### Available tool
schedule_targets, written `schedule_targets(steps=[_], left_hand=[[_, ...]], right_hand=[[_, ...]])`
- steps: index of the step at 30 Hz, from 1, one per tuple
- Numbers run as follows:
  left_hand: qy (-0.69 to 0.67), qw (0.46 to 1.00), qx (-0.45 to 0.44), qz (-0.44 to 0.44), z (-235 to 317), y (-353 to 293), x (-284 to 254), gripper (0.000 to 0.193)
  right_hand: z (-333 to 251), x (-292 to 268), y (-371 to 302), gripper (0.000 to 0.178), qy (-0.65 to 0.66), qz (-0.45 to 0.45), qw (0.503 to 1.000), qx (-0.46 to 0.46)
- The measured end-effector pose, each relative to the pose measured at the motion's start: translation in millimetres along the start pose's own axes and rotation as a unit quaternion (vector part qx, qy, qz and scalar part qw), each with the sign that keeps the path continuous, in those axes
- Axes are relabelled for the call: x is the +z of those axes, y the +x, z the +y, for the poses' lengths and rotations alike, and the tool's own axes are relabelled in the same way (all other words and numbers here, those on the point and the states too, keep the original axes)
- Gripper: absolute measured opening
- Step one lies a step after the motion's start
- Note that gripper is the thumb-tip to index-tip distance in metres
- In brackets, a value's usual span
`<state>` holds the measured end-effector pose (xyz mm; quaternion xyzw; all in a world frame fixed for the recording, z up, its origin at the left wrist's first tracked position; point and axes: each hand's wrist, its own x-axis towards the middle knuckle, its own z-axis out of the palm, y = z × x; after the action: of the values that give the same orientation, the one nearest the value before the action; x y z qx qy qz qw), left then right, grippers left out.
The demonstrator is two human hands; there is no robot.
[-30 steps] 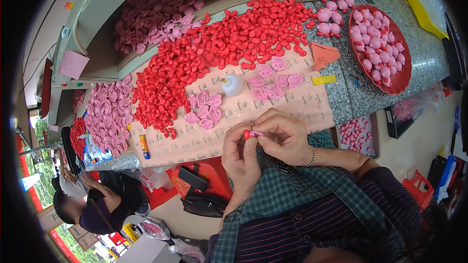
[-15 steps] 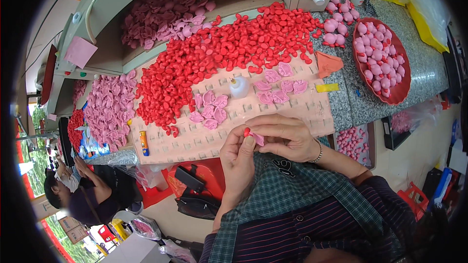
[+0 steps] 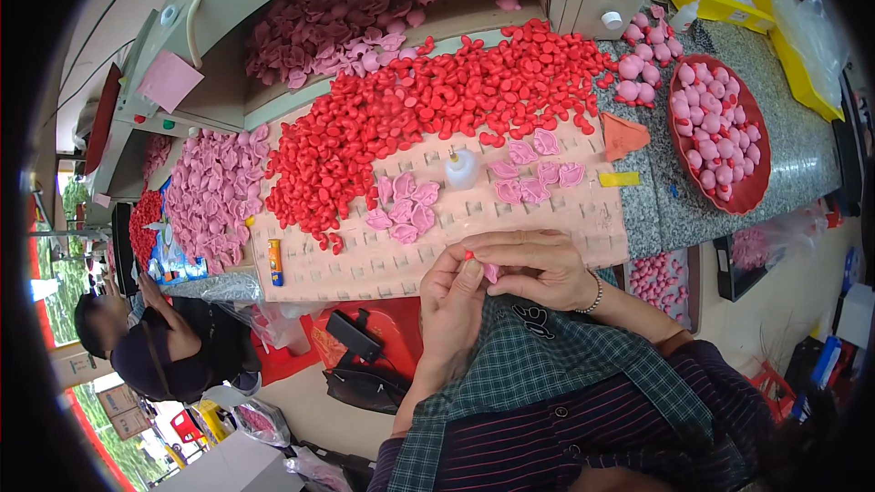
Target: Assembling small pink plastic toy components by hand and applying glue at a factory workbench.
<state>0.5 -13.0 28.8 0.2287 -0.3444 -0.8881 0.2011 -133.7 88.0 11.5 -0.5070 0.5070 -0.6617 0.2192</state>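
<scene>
Hands meet just at the near edge of the beige work board point(image 3: 547, 219), and we take that board as our landmark. Our left hand point(image 3: 456, 296) and right hand point(image 3: 538, 266) are both pinched shut on one small assembly: a red bud point(image 3: 470, 256) at the fingertips with a pink petal point(image 3: 492, 271) tucked under the right thumb. A second ago we held the piece at much the same spot; since then the right hand has closed further over it, and more of the petal now lies against the bud, so we judge the wrap is moving along, not finished.

On the board, toward its middle, sits a small white glue bottle point(image 3: 461, 168), flanked by two clusters of loose pink petals point(image 3: 406, 210). The heap of red buds point(image 3: 437, 105) spreads over the board's far side. Right of the board, a round red tray point(image 3: 693, 178) holds pale pink pieces. Beyond the board's left end, another person sits low, apart from us.
</scene>
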Motion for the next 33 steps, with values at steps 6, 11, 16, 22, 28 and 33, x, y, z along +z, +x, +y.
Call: schedule_targets(steps=[6, 11, 16, 22, 28, 33], left_hand=[[0.061, 0.997, -0.034, -0.011, 7, 3, 13, 0.029], [0.360, 0.912, 0.185, 0.061, 6, 9, 11, 0.038], [0.591, 0.711, 0.351, 0.144, 13, 51, -3, 0.050], [0.639, 0.661, 0.374, 0.124, 15, 82, 7, 0.056], [0.673, 0.644, 0.341, 0.122, 9, 92, 12, 0.044], [0.656, 0.642, 0.381, 0.110, 10, 84, 8, 0.038]], right_hand=[[-5, -4, -9, 0.041, 0.148, 0.055, 0.982, 0.103], [9, -13, -10, 0.042, 0.302, 0.183, 0.923, 0.155], [8, -26, -12, 0.048, 0.438, 0.189, 0.858, 0.190], [3, -26, -19, 0.048, 0.463, 0.209, 0.838, 0.199], [-2, -30, -23, 0.047, 0.509, 0.220, 0.808, 0.199], [1, -34, -24, 0.045, 0.537, 0.213, 0.788, 0.214]])
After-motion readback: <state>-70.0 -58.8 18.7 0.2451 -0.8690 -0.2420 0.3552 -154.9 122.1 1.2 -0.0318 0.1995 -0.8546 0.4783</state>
